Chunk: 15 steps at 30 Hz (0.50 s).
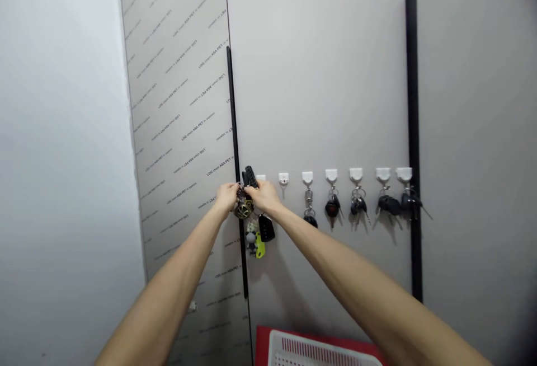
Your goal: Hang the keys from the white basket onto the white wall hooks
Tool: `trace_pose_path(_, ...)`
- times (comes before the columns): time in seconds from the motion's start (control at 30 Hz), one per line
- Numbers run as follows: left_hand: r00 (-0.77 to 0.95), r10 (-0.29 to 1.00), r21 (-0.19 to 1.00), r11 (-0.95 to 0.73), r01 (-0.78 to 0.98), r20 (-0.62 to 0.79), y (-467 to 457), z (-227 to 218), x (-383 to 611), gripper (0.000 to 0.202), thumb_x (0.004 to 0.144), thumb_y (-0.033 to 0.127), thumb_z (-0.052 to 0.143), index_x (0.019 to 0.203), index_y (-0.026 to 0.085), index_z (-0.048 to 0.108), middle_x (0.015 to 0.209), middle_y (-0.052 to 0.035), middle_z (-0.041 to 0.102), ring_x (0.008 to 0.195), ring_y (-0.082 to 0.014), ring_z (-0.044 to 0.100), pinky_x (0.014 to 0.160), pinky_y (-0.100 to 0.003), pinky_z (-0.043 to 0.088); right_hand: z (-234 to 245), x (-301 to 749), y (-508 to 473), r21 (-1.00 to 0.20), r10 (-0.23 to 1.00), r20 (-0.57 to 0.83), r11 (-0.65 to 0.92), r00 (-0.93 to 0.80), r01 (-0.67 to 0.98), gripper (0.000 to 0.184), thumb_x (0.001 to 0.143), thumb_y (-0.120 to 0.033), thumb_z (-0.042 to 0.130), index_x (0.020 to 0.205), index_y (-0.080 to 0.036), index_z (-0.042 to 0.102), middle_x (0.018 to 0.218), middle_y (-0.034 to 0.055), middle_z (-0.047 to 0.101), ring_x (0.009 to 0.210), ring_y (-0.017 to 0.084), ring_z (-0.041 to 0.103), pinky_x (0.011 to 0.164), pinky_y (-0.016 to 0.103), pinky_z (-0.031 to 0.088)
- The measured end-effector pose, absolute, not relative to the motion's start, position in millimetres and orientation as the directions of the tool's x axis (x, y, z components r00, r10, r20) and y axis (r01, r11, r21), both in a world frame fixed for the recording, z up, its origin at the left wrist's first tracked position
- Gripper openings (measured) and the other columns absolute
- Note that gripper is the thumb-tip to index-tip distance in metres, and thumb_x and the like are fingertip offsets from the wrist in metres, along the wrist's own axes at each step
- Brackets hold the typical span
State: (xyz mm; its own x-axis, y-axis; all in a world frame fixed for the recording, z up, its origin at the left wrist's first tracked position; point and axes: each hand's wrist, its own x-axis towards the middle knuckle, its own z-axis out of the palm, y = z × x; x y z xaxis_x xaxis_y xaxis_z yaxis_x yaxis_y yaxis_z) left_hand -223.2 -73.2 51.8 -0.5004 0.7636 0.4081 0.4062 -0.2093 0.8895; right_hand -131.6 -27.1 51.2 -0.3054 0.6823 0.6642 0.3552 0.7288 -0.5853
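Facing a pale grey cabinet door, with a white wall at far left, a plain neighbouring door at right, and a panel covered in printed film between wall and middle door. Reaching forward with both bare forearms, converging at the middle door's left edge. Below, cut off by the bottom of the view, a white perforated plastic basket in front of something red. Running upright along the door edges, a right black handle strip and a thinner left black handle strip.

Gathered between the hands, overlapping the left strip, a bunch of keys. Pinching its top with the left hand, fingertips closed together; clamping its upper part from the other side with the right hand, thumb and fingers brought in tight. Probably working at the rings or clasps; cannot tell which, with the contact too small and partly covered. Likely calling next for a steady hold on one side and a fine finger adjustment on the other, without snagging the dangling pieces.

To the right, hanging from white hooks, car keys on metal rings. Dangling under the right hand, a black key fob; smaller, a yellow-green tag, a grey figurine charm and a round brass-coloured charm.
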Motion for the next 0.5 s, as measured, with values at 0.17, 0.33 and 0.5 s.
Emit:
trace_pose_path(0.17,-0.466,0.799,0.861,-0.121,0.493,0.379,-68,65,-227,0.017,0.061,0.014,0.041,0.044,0.012,0.047,0.037,0.0024,0.041,0.034,-0.005,0.033,0.038,-0.018,0.022,33,-109,-25,-0.573,0.656,0.664,0.754,-0.359,0.32,0.021,0.06,-0.03,0.039,0.057,-0.013,0.052,0.047,-0.0021,0.045,0.046,0.008,0.039,0.042,0.017,0.027)
trace_pose_path(0.33,-0.469,0.827,0.878,-0.062,0.475,0.312,-62,70,-224,0.021,0.058,0.016,0.044,0.037,0.013,0.042,0.033,0.0014,0.039,0.033,-0.0064,0.034,0.038,-0.019,0.021,16,-104,-21,-0.625,0.698,0.64,0.716,-0.32,0.312,0.023,0.06,-0.031,0.039,0.059,-0.012,0.052,0.048,-0.0014,0.046,0.045,0.008,0.039,0.041,0.017,0.027)
trace_pose_path(0.5,-0.529,0.789,0.901,-0.068,0.428,0.311,-51,82,-229,0.026,0.06,0.022,0.043,0.037,0.016,0.034,0.029,0.0041,0.029,0.029,-0.0055,0.026,0.036,-0.02,0.017,49,-123,-20,-0.567,0.684,0.685,0.717,-0.25,0.405,0.023,0.06,-0.03,0.038,0.062,-0.014,0.055,0.054,0.002,0.054,0.05,0.01,0.046,0.043,0.018,0.029)
